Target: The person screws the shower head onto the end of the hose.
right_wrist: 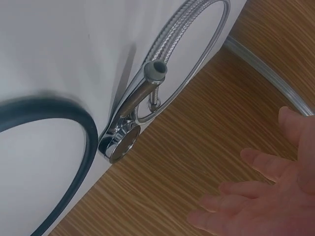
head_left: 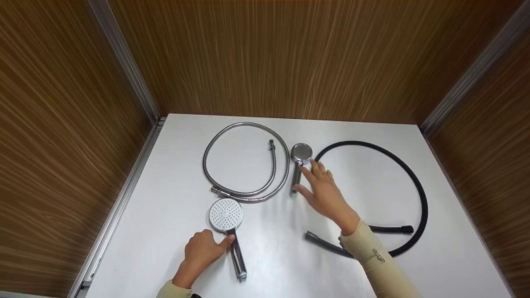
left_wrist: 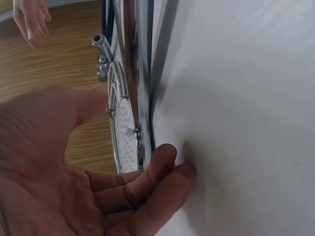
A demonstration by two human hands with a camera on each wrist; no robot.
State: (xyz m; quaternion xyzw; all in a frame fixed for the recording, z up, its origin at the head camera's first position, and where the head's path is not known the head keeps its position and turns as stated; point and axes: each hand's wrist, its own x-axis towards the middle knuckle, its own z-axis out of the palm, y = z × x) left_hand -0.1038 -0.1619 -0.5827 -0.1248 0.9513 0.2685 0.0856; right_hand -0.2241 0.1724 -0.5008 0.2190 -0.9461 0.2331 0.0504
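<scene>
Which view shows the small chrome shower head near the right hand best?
The head view: the small chrome shower head lies whole on the white table, the right hand beside its handle. The right wrist view shows it close but foreshortened; the left wrist view catches only its handle end, far off.

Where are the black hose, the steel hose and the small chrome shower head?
black hose (head_left: 418, 186), head view, right side of its loop
steel hose (head_left: 248, 125), head view, top of its coil
small chrome shower head (head_left: 301, 153), head view, round face
</scene>
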